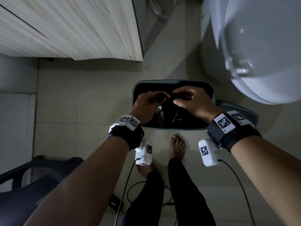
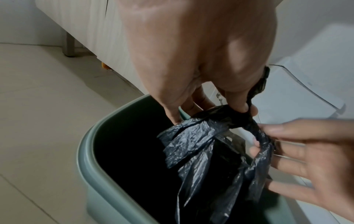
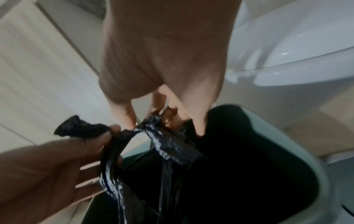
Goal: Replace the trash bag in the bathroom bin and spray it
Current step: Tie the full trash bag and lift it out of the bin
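Observation:
A grey-green bin [image 1: 169, 128] stands on the floor tiles beside the toilet, with a black trash bag [image 1: 169, 115] gathered up inside it. Both my hands hover over its opening. My left hand [image 1: 160, 98] pinches one twisted end of the bag [image 2: 195, 144] between thumb and fingers [image 2: 247, 108]. My right hand [image 1: 180, 97] pinches the other twisted end, and the two strands cross between the hands. In the right wrist view my right fingers [image 3: 130, 119] grip the shiny strand [image 3: 164, 144], while the left hand [image 3: 76, 151] holds a bunched tip [image 3: 80, 127]. The bin's inside is dark.
A white toilet [image 1: 260, 46] stands at the right, close to the bin. A pale wooden cabinet [image 1: 73, 30] fills the upper left. A grey-green lid-like piece [image 1: 228, 106] lies behind my right wrist. A dark plastic stool [image 1: 32, 176], my bare feet [image 1: 176, 147] and cables [image 1: 146, 193] are below.

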The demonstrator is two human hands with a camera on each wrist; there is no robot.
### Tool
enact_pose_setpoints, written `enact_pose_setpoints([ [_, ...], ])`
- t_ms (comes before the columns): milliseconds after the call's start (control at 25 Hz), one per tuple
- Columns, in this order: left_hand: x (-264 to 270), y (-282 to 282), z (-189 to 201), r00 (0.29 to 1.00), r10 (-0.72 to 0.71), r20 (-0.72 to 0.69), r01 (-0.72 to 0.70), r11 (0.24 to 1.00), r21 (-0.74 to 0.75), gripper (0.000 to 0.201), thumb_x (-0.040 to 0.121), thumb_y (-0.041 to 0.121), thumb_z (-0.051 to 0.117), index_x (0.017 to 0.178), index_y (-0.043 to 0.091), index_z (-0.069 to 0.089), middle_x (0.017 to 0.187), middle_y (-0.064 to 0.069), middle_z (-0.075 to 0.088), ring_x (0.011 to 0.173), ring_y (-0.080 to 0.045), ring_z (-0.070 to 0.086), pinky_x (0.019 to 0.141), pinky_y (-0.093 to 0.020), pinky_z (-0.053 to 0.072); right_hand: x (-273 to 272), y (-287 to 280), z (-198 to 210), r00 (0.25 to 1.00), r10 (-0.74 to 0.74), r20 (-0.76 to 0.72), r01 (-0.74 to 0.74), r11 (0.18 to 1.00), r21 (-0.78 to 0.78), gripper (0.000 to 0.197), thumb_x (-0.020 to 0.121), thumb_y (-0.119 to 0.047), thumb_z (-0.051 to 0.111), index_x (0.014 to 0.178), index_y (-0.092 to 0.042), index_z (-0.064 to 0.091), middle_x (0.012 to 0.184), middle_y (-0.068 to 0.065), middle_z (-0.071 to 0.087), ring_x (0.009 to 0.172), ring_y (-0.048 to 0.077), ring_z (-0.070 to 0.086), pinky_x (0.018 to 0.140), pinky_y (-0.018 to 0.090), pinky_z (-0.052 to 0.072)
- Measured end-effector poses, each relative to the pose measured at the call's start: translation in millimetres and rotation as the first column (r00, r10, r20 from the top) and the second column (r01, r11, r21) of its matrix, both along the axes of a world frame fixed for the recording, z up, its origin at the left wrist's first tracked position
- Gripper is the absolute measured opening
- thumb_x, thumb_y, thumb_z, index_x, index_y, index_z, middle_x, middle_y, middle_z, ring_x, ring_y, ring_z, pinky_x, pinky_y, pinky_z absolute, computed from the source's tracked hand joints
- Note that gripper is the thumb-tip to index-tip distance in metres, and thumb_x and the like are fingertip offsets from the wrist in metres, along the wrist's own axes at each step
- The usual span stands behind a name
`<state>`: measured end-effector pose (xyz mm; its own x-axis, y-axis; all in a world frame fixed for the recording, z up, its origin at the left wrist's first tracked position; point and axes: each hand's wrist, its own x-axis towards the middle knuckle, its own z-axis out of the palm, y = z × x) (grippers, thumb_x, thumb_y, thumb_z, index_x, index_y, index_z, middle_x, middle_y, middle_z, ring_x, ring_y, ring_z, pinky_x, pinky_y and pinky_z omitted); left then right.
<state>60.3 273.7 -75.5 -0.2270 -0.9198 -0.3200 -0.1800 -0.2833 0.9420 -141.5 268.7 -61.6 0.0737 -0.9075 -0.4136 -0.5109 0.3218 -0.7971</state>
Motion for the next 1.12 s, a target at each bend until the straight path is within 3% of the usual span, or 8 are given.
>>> enact_pose_setpoints([
  [80,1,-3,4,0.999,0.001,0.033,-0.001,1.000,-0.004,0.021,0.091,0.000,0.064,0.094,0.019,0.074,0.091,0.017,0.072,0.090,0.008,0.065,0.087,-0.010,0.046,-7,0,6,0.999,-0.017,0.032,0.018,0.999,-0.026,0.021,0.084,-0.018,0.072,0.104,-0.021,0.077,0.100,-0.003,0.076,0.082,0.001,0.068,0.082,0.017,0.051],
  [200,3,-3,7,0.991,-0.047,0.123,0.054,0.997,-0.059,0.023,0.089,0.003,0.066,0.094,0.024,0.075,0.097,0.014,0.071,0.096,0.005,0.065,0.091,-0.015,0.047,-18,-6,7,0.987,0.001,-0.159,-0.027,0.987,-0.160,0.015,0.086,-0.018,0.070,0.098,-0.017,0.079,0.086,-0.010,0.072,0.067,-0.012,0.060,0.070,0.003,0.041],
  [280,13,2,8,0.980,-0.036,0.197,0.046,0.998,-0.044,0.023,0.088,0.006,0.068,0.094,0.027,0.076,0.099,0.014,0.071,0.097,0.001,0.066,0.093,-0.023,0.051,-30,-7,2,0.974,-0.029,-0.224,-0.007,0.988,-0.156,0.014,0.086,-0.017,0.069,0.094,-0.014,0.080,0.083,-0.004,0.073,0.070,-0.003,0.064,0.075,0.009,0.046],
  [440,48,13,0,0.824,-0.106,0.557,0.064,0.993,0.095,0.020,0.083,0.039,0.062,0.097,0.045,0.075,0.099,0.007,0.073,0.092,-0.017,0.069,0.083,-0.034,0.056,-54,2,-21,0.935,-0.029,-0.353,0.012,0.999,-0.048,0.013,0.086,-0.014,0.067,0.090,-0.009,0.079,0.089,0.016,0.076,0.093,0.032,0.071,0.090,0.046,0.052],
  [560,54,13,-1,0.709,-0.168,0.685,0.058,0.982,0.181,0.024,0.084,0.041,0.063,0.102,0.055,0.069,0.100,0.006,0.068,0.091,-0.024,0.067,0.076,-0.034,0.055,-58,8,-30,0.879,0.011,-0.477,-0.031,0.999,-0.034,0.013,0.086,-0.013,0.066,0.090,-0.012,0.078,0.098,0.015,0.074,0.099,0.034,0.067,0.091,0.040,0.050],
  [720,57,12,4,0.578,-0.204,0.790,0.060,0.976,0.208,0.031,0.091,0.028,0.059,0.110,0.049,0.069,0.109,0.000,0.066,0.098,-0.032,0.064,0.073,-0.033,0.047,-66,4,-26,0.824,0.035,-0.565,-0.072,0.996,-0.044,0.017,0.087,-0.007,0.062,0.091,-0.011,0.077,0.098,0.020,0.072,0.096,0.040,0.065,0.084,0.039,0.050],
  [960,59,26,1,0.557,-0.191,0.808,0.000,0.973,0.231,0.027,0.093,0.033,0.055,0.109,0.049,0.070,0.108,-0.003,0.067,0.097,-0.033,0.065,0.070,-0.031,0.042,-94,16,-33,0.822,-0.048,-0.568,0.045,0.999,-0.020,0.020,0.089,-0.006,0.058,0.089,-0.010,0.078,0.096,0.018,0.074,0.095,0.037,0.067,0.086,0.034,0.049],
  [1120,50,24,-6,0.582,-0.130,0.803,-0.080,0.973,0.215,0.023,0.091,0.039,0.057,0.109,0.046,0.071,0.106,-0.002,0.070,0.096,-0.034,0.066,0.073,-0.032,0.048,-101,23,-38,0.783,0.007,-0.622,-0.032,0.999,-0.029,0.022,0.091,-0.017,0.056,0.092,-0.011,0.077,0.097,0.021,0.073,0.095,0.039,0.067,0.082,0.037,0.049],
])
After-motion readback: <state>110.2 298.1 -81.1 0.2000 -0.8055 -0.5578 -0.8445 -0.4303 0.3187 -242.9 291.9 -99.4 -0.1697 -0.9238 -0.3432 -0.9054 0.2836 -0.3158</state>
